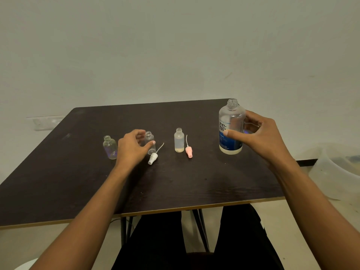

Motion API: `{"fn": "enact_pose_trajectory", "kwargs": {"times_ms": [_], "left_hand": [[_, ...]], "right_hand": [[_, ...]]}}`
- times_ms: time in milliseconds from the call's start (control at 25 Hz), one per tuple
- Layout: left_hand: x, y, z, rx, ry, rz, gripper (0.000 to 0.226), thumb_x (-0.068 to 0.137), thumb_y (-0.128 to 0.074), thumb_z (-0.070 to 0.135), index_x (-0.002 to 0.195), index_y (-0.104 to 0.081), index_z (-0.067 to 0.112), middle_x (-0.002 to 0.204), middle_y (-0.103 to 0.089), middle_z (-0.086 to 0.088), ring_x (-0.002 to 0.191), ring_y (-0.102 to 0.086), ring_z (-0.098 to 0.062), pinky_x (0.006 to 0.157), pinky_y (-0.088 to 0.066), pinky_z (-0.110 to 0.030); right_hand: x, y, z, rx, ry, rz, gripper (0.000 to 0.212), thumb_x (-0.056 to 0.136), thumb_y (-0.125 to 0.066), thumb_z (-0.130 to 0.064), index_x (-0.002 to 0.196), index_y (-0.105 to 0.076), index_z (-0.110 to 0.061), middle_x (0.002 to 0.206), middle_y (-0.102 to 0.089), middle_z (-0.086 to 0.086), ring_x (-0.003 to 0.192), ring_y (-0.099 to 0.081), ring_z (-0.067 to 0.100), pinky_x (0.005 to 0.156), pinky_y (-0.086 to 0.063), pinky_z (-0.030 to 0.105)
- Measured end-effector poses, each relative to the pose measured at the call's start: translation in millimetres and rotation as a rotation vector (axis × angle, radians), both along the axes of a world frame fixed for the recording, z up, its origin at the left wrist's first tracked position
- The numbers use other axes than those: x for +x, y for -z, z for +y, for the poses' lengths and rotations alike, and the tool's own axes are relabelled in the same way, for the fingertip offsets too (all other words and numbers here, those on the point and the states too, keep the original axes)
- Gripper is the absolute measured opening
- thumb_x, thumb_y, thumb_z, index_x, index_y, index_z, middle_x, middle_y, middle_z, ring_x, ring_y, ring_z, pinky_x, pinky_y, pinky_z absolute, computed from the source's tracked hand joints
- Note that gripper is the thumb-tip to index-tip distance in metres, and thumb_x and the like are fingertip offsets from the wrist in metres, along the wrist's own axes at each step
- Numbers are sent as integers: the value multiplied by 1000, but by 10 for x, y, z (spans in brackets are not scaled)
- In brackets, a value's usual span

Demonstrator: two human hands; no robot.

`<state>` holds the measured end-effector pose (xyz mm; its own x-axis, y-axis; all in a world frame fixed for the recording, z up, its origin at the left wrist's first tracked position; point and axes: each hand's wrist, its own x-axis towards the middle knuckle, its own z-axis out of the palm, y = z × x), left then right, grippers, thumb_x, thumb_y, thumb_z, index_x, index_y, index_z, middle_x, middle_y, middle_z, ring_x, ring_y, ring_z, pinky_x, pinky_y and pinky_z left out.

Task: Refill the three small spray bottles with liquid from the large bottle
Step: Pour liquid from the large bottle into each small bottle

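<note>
Left hand (pixel 132 149) half-hides middle bottle (pixel 150 136); large bottle (pixel 231 121) print unreadable

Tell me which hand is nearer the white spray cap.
Left. The left hand sits just left of and behind the white spray cap, curled around the middle small bottle; the right hand is far off to its right, around the large bottle.

left grip (pixel 134 148) and right grip (pixel 260 137) forward, fingers half-curled
</note>
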<state>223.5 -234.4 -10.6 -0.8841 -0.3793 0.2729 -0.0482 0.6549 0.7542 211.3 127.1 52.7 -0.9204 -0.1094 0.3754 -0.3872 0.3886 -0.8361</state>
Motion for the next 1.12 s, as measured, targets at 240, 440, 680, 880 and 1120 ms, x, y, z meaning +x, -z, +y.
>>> {"fn": "enact_pose_trajectory", "kwargs": {"times_ms": [240,440,680,880,1120], "left_hand": [[-24,59,17,20,-45,-21,37,82,-88,26,114,-75,12,103,-79,-1,86,-72,-6,84,-55,-20],[16,-179,37,-4,-68,52,36,83,-87,28,115,-75,16,102,-78,3,85,-71,-2,74,-45,-5],[141,-708,274,75,48,233,32,85,-84,29,115,-74,24,97,-75,16,83,-70,11,73,-47,1],[236,-877,567,141,160,302,31,86,-84,27,115,-75,23,101,-77,16,86,-73,5,76,-54,-8],[315,-812,859,187,294,287,34,85,-85,22,117,-76,20,100,-78,14,90,-73,4,78,-55,-8]], "right_hand": [[-6,43,28,0,-5,-12,68,74,-90,-40,137,-65,-39,122,-70,-19,115,-64,-2,89,-49,17],[4,-34,6,-7,3,5,57,73,-91,-37,121,-65,-50,112,-71,-28,105,-66,-10,86,-49,15],[-20,-198,-23,2,7,52,56,72,-92,-40,122,-67,-50,116,-73,-21,111,-67,0,92,-55,24],[-14,-276,-38,43,28,94,59,72,-93,-38,125,-68,-46,113,-72,-24,106,-67,-5,89,-55,18],[-19,-335,-136,210,78,270,71,69,-93,-32,135,-67,-32,117,-71,-10,103,-66,6,85,-56,16]]}}
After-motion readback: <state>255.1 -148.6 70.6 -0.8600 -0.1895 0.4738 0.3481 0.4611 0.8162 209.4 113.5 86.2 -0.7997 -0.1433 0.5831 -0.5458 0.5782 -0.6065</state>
